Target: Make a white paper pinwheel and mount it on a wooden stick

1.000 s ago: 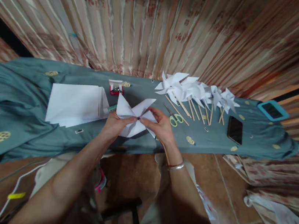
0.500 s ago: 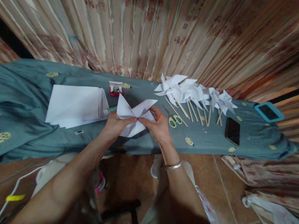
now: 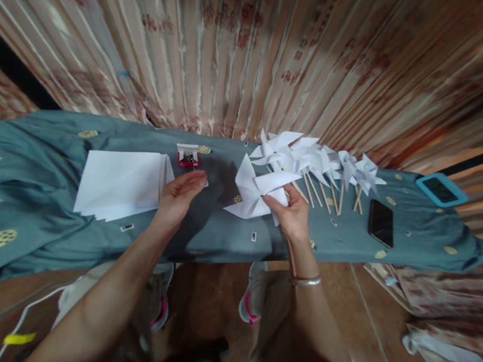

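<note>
Now, right hand (image 3: 293, 212): fingers pinched on the centre of the folded white paper pinwheel head (image 3: 258, 192), held just above the grey-green cloth-covered table (image 3: 44, 177).
Left hand (image 3: 179, 193): open, empty, reaching toward twelve o'clock for the small red-and-white pin box (image 3: 187, 155).
Advice: keep the pinch firm so the folded corners stay stacked.
Nearby: stack of white paper sheets (image 3: 122, 182) at nine o'clock; finished white pinwheels on wooden sticks (image 3: 316, 161) at one o'clock.

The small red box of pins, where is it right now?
In the head view the red box sits on the teal cloth near its far edge, just beyond the left hand and beside the far right corner of the white paper stack.
</note>
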A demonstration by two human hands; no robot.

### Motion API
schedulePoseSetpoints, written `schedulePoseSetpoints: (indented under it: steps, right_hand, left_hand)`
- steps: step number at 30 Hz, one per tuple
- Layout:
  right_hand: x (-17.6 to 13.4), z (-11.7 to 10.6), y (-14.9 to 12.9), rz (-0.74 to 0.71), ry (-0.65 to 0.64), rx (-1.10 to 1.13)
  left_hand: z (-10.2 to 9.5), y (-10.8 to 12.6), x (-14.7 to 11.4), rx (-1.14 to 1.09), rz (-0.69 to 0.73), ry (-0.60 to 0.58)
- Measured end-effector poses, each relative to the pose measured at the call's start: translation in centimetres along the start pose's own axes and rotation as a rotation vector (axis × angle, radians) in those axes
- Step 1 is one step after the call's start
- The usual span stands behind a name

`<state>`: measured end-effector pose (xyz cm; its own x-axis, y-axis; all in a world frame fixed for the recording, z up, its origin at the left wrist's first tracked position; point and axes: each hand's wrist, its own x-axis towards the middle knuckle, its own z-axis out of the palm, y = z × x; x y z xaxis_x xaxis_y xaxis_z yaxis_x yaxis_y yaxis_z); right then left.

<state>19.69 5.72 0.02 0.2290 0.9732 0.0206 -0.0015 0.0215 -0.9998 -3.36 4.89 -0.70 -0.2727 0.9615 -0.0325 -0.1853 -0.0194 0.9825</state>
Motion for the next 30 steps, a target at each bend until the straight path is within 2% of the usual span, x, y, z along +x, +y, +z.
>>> schedulePoseSetpoints:
  steps: [4, 6, 9, 11, 15, 18, 23, 26, 30]
  right_hand:
    - [0.3, -2.8, -0.4, 0.035, 0.025, 0.045]
    - [-0.2, -3.7, -0.9, 0.067, -0.031, 0.087]
    - [-1.6, -4.5, -1.8, 0.173, -0.224, 0.109]
    - [-2.8, -4.4, -2.4, 0.246, -0.394, 0.111]
    - [-5.1, -3.2, -3.0, 0.345, -0.733, 0.172]
    - [-6.0, -2.6, -3.3, 0.386, -0.865, 0.223]
    - [-6.0, -3.0, -3.5, 0.426, -0.89, 0.279]
    - [-5.6, -3.3, -3.5, 0.45, -0.868, 0.309]
    - [-5.4, -3.5, -3.4, 0.465, -0.833, 0.352]
  left_hand:
    - [-1.9, -0.6, 1.9, 0.204, 0.165, 0.08]
    - [-2.7, -0.7, 2.5, 0.327, 0.244, 0.088]
    - [-3.1, -0.6, 2.7, 0.531, 0.343, 0.061]
    - [-2.5, -0.7, 2.4, 0.63, 0.394, -0.024]
    - [1.0, -2.2, 1.1, 0.707, 0.474, -0.314]
    - [4.9, -4.0, 0.3, 0.714, 0.516, -0.412]
    - [10.9, -6.9, 0.0, 0.69, 0.602, -0.486]
    - [12.9, -7.8, 0.0, 0.724, 0.593, -0.476]
    - [14.8, -7.7, 0.4, 0.778, 0.568, -0.509]
